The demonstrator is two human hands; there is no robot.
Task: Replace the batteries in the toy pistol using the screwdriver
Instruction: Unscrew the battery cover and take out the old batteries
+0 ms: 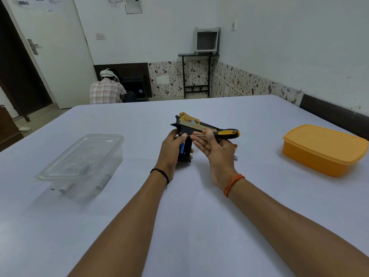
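Observation:
The black and gold toy pistol (191, 124) is held above the table's middle, its grip pointing down toward me. My left hand (172, 148) grips that pistol grip, where a blue battery (182, 147) shows in the opened side. My right hand (214, 144) holds the screwdriver (227, 133) by its black and yellow handle, thumb on top and the lower fingers stretched out. The thin shaft points left, its tip touching the pistol near my left thumb. Behind my right hand a small battery (236, 157) lies on the table.
A clear plastic box (83, 156) stands at the left, with white batteries (102, 181) lying at its near side. An orange lidded box (324, 149) sits at the right. A pale cloth (179, 216) covers the table. A person sits beyond the far edge.

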